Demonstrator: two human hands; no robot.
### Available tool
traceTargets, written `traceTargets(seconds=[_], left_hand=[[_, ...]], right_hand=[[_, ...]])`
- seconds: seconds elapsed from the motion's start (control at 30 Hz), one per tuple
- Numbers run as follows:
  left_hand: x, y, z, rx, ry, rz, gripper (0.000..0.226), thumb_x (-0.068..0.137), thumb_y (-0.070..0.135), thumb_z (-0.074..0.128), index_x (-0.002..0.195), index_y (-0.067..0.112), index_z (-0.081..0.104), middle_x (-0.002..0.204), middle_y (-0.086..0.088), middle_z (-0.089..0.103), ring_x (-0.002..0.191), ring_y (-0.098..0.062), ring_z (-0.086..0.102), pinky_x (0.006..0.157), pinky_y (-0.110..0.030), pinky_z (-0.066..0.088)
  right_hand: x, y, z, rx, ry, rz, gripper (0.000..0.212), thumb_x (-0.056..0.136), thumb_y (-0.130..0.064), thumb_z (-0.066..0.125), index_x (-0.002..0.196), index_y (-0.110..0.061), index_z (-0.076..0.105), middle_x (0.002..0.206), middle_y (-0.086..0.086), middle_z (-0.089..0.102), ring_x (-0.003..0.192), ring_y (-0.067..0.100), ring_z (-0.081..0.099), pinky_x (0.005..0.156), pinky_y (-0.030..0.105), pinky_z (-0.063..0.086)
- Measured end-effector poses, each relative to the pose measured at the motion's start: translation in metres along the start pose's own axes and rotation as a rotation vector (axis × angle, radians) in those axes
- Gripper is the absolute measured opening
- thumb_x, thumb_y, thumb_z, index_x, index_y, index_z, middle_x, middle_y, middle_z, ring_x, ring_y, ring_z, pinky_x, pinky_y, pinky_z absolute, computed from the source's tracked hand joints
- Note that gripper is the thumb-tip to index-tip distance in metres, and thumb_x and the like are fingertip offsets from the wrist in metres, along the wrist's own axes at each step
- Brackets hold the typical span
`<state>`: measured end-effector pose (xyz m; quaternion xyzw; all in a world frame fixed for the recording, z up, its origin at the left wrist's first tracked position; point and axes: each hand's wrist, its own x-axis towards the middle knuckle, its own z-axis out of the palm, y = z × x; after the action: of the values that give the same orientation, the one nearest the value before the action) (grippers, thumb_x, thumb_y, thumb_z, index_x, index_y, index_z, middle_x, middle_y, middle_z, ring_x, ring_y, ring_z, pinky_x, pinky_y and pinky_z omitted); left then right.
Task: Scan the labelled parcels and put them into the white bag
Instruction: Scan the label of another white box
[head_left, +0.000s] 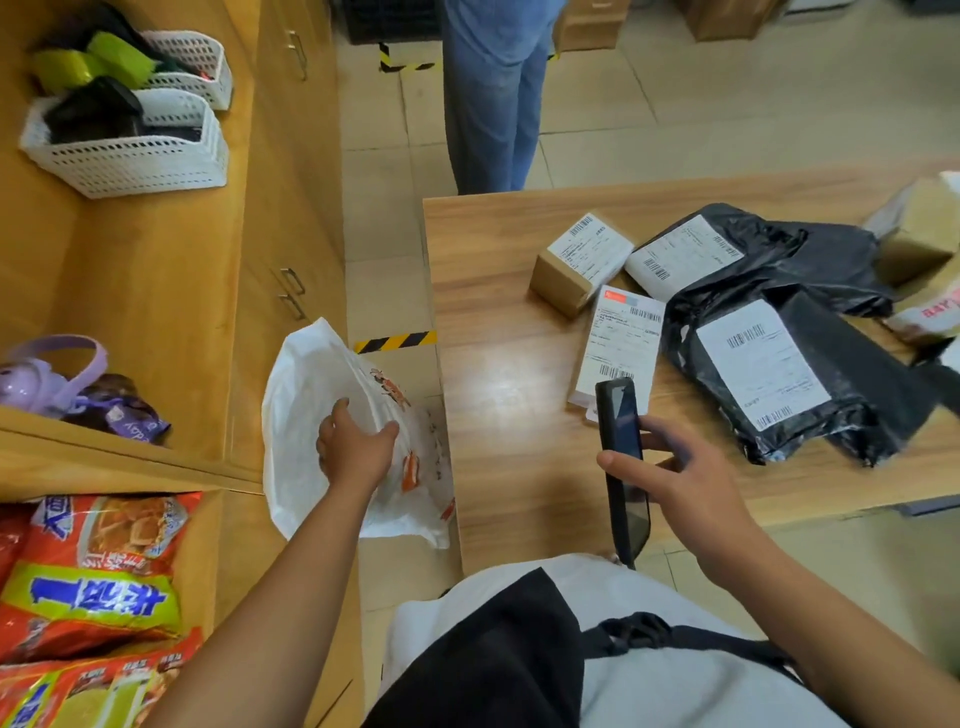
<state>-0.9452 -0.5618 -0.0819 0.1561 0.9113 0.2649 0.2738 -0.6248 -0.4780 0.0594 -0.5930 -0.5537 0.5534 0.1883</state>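
Observation:
A white bag (306, 395) with orange print hangs open between the table and the cabinets. My left hand (353, 447) reaches into its mouth with fingers spread, holding nothing that I can see. My right hand (670, 478) grips a black phone (621, 457) upright over the table's near edge. Just beyond the phone lies a white labelled parcel (621, 343). A small brown labelled box (576, 265) sits behind it. Two black labelled mailers (779, 374) (727, 249) lie to the right.
The wooden table (498, 374) holds more boxes at its far right (919, 234). Wooden cabinets (171, 291) at left carry white baskets (130, 150) and snack packs (98, 566). A person in jeans (493, 93) stands beyond the table. Hazard tape (395, 342) marks the floor.

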Motion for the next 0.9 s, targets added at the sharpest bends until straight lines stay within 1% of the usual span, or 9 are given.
traceTargets(seconds=[0.07,0.23,0.33,0.43,0.5,0.53,0.67,0.77,0.9], left_hand=[[-0.013,0.019,0.013,-0.015,-0.027,0.079,0.081,0.085,0.040,0.072,0.151,0.021,0.031,0.155,-0.010,0.034,0.141,-0.033,0.031,0.114,-0.050,0.030],[-0.049,0.076,0.048,0.016,-0.141,0.243,0.080,0.083,0.038,0.070,0.151,0.023,0.032,0.154,-0.009,0.033,0.141,-0.031,0.030,0.114,-0.048,0.029],[-0.073,0.105,0.072,0.072,-0.218,0.341,0.081,0.082,0.042,0.071,0.151,0.024,0.032,0.154,-0.008,0.031,0.142,-0.030,0.026,0.115,-0.045,0.025],[-0.095,0.131,0.098,0.144,-0.272,0.408,0.084,0.081,0.045,0.073,0.150,0.024,0.031,0.154,-0.009,0.031,0.141,-0.030,0.025,0.113,-0.042,0.024],[-0.106,0.147,0.113,0.192,-0.301,0.434,0.087,0.078,0.048,0.075,0.150,0.024,0.031,0.154,-0.009,0.030,0.141,-0.029,0.025,0.112,-0.041,0.025],[-0.111,0.155,0.120,0.212,-0.314,0.443,0.089,0.077,0.048,0.076,0.150,0.024,0.030,0.154,-0.009,0.030,0.141,-0.029,0.025,0.112,-0.041,0.025],[-0.124,0.184,0.145,0.246,-0.325,0.439,0.095,0.071,0.050,0.079,0.149,0.025,0.031,0.151,-0.010,0.032,0.139,-0.030,0.028,0.113,-0.044,0.029],[-0.130,0.202,0.161,0.324,-0.299,0.422,0.101,0.069,0.054,0.079,0.149,0.025,0.026,0.148,-0.011,0.034,0.136,-0.032,0.030,0.110,-0.043,0.031],[-0.133,0.214,0.175,0.381,-0.274,0.370,0.103,0.069,0.050,0.080,0.150,0.024,0.021,0.145,-0.013,0.034,0.133,-0.033,0.031,0.107,-0.042,0.031]], right_hand=[[0.000,0.004,-0.008,0.032,0.014,0.009,0.071,0.072,-0.040,0.088,0.136,-0.026,0.061,0.118,-0.003,0.070,0.082,0.014,0.072,0.082,0.045,0.062],[-0.006,0.016,-0.037,0.118,0.076,0.013,0.067,0.072,-0.034,0.088,0.134,-0.026,0.063,0.111,-0.004,0.071,0.075,0.005,0.072,0.062,0.022,0.056],[-0.011,0.025,-0.057,0.166,0.127,0.034,0.066,0.073,-0.032,0.088,0.133,-0.028,0.061,0.109,-0.008,0.068,0.073,-0.001,0.070,0.053,0.014,0.053],[-0.015,0.033,-0.077,0.199,0.153,0.050,0.057,0.074,-0.033,0.088,0.125,-0.033,0.064,0.110,-0.008,0.068,0.074,-0.003,0.069,0.051,0.012,0.052],[-0.019,0.037,-0.090,0.228,0.176,0.042,0.044,0.074,-0.032,0.088,0.111,-0.041,0.066,0.111,-0.006,0.067,0.073,-0.003,0.069,0.051,0.013,0.052],[-0.021,0.040,-0.097,0.243,0.193,0.037,0.043,0.074,-0.030,0.088,0.108,-0.043,0.065,0.110,-0.006,0.067,0.070,-0.003,0.069,0.050,0.011,0.050],[-0.030,0.053,-0.120,0.244,0.240,0.057,0.048,0.075,-0.032,0.087,0.115,-0.037,0.062,0.111,-0.008,0.066,0.068,-0.005,0.068,0.047,0.007,0.047],[-0.036,0.062,-0.137,0.268,0.261,0.047,0.038,0.075,-0.029,0.087,0.100,-0.043,0.064,0.106,-0.007,0.067,0.064,-0.006,0.067,0.049,0.005,0.045],[-0.040,0.073,-0.157,0.274,0.267,0.061,0.039,0.075,-0.030,0.087,0.101,-0.045,0.062,0.108,-0.006,0.067,0.064,-0.007,0.066,0.048,0.005,0.044]])
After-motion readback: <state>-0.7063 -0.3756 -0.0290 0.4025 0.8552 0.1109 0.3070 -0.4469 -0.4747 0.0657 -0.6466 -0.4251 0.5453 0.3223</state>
